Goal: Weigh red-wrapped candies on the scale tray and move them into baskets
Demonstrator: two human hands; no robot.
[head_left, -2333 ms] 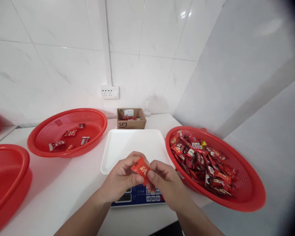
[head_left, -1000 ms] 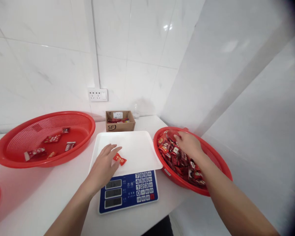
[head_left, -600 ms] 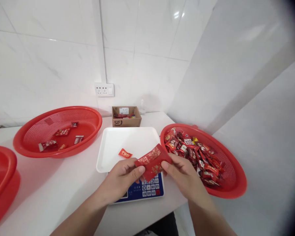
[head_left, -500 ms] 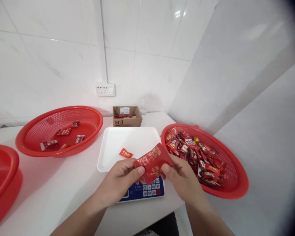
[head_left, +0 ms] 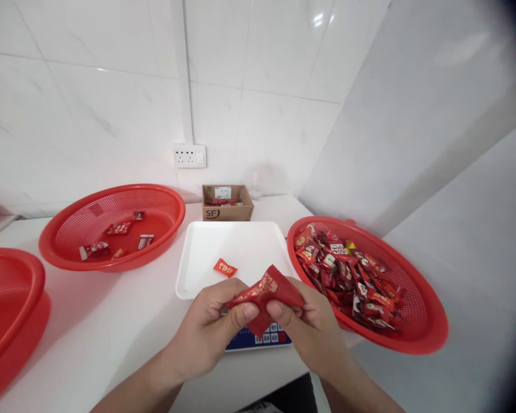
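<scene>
A red snack packet (head_left: pixel 272 289) with gold print is pinched between both of my hands above the front of the scale. My left hand (head_left: pixel 217 321) grips its left side, thumb on top. My right hand (head_left: pixel 307 321) grips the right side, its thumb close to the left one. The packet is bent and creased between the thumbs. Behind it, a small orange-red wrapped candy (head_left: pixel 225 268) lies on the white scale tray (head_left: pixel 198 241). Part of the scale's blue keypad (head_left: pixel 251 339) shows below my hands; the rest is hidden by them.
On the right, a red basket (head_left: pixel 430 332) holds a heap of wrapped snacks. At the left stands another red basket (head_left: pixel 112 195) with several packets, and part of a third red basket (head_left: pixel 15 255). A small cardboard box (head_left: pixel 227 213) with packets sits against the wall.
The packet has gone from fairly flat to folded and squeezed as my thumbs came closer together. The view has shifted slightly; the candy on the tray stays put.
</scene>
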